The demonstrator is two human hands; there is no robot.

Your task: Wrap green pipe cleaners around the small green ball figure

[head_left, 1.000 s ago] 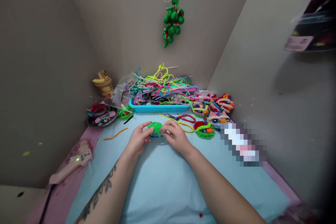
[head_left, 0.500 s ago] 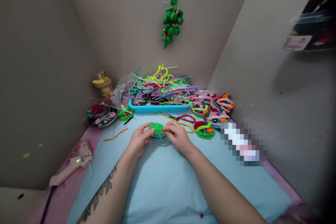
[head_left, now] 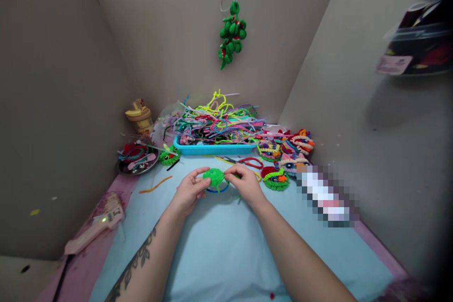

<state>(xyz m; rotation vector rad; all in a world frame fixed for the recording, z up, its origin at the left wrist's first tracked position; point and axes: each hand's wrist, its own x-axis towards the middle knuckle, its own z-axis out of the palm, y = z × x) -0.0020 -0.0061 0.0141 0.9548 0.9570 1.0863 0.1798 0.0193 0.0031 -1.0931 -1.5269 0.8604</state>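
Observation:
My left hand (head_left: 191, 186) grips the left edge of a bright green, fuzzy piece made of coiled pipe cleaner (head_left: 213, 177). At its right edge, my right hand (head_left: 244, 181) is closed in a pinch on a green pipe cleaner strand, mostly hidden by the fingers. Below the green piece shows part of a blue loop (head_left: 217, 190); whether it is attached, I cannot tell. Just beyond my right hand lie scissors with red handles (head_left: 255, 163), and a yellow-handled pair is partly covered by the hand.
A blue tray (head_left: 215, 150) overflows with pipe cleaners (head_left: 221, 120). Finished pipe cleaner faces (head_left: 276, 179) lie at right. At left are a metal bowl (head_left: 130, 169), a green figure (head_left: 169, 155), an orange pipe cleaner (head_left: 155, 184) and a lit glue gun (head_left: 95, 231).
Both hands and the green piece have shifted slightly right and down in view. My right hand has drawn a little away from the piece, and a green strand end now shows below it.

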